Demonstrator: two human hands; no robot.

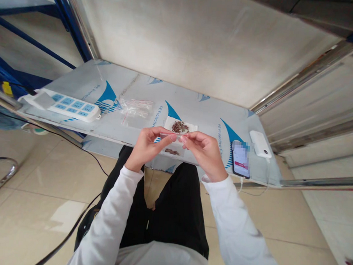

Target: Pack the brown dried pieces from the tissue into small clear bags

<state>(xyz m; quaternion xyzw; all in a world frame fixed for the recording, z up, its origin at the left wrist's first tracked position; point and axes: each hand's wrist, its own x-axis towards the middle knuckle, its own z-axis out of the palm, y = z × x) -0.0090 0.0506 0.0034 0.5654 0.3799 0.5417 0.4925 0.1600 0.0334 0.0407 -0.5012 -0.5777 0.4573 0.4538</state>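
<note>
Between my two hands hangs a small clear zip bag (pixel 175 149), with several small brown pieces gathered at its bottom. My left hand (pixel 150 144) pinches the top edge of the bag at its left part. At the right part of the same edge, my right hand (pixel 202 149) pinches it with thumb and forefinger. Just beyond the fingers, a pile of small brown pieces (pixel 180 127) lies on a white sheet (pixel 193 128). What the pieces are is too small to tell. Farther left on the table lie several flat clear zip bags (pixel 138 110).
A white power strip (pixel 70 106) with blue sockets sits on the table (pixel 149 89) at the left, its cable running down. On the right are a phone (pixel 241 159) and a white power bank (pixel 260 144) with a cable. A wall panel (pixel 184 38) stands behind the table.
</note>
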